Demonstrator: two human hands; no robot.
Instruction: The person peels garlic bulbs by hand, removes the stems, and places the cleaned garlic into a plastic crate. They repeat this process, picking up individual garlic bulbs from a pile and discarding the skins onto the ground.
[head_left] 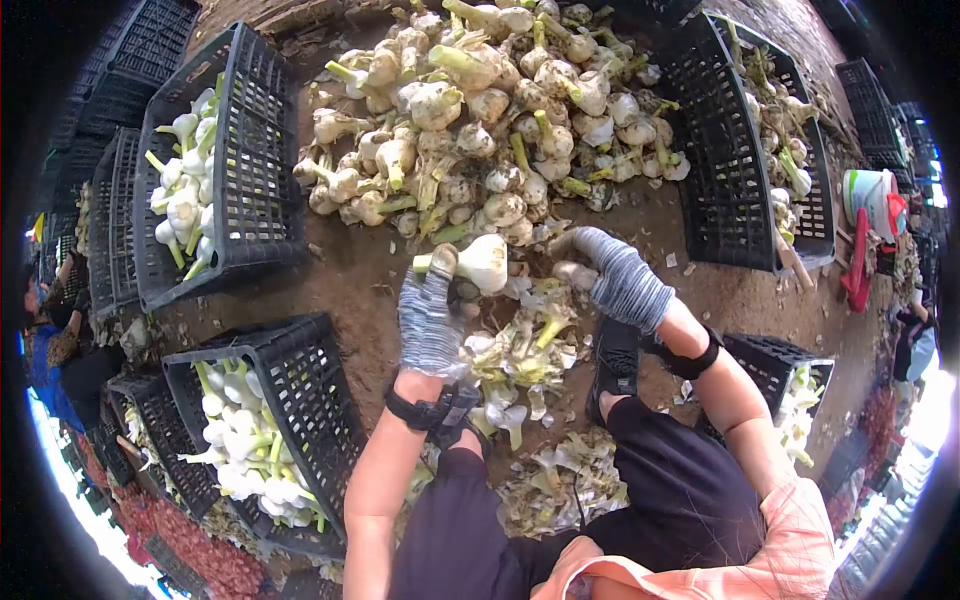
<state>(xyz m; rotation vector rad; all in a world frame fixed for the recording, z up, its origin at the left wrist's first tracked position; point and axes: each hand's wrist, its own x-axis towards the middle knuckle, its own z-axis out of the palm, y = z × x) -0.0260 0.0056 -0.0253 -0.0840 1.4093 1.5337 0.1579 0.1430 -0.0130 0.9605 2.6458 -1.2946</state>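
My left hand (430, 310), in a grey striped glove with bare-looking fingertips, is closed around a garlic bulb (486, 263). The bulb is white and cleaned, its cut green stem pointing left. To the right, my right hand (618, 278) wears a matching glove. Its fingers are bent but apart, and nothing shows between them. Just beyond both hands lies a big heap of garlic (470, 130) with soil-stained skins and trimmed stalks. Below the hands, peeled skins and stem scraps (525, 350) lie on the ground between my feet.
Black crates of clean garlic stand at upper left (265, 150) and lower left (310, 390). Another crate (715, 150) with dirtier garlic stands at upper right, near a white bucket (868, 195) and a red stool-like object (856, 265). Other people sit at both edges.
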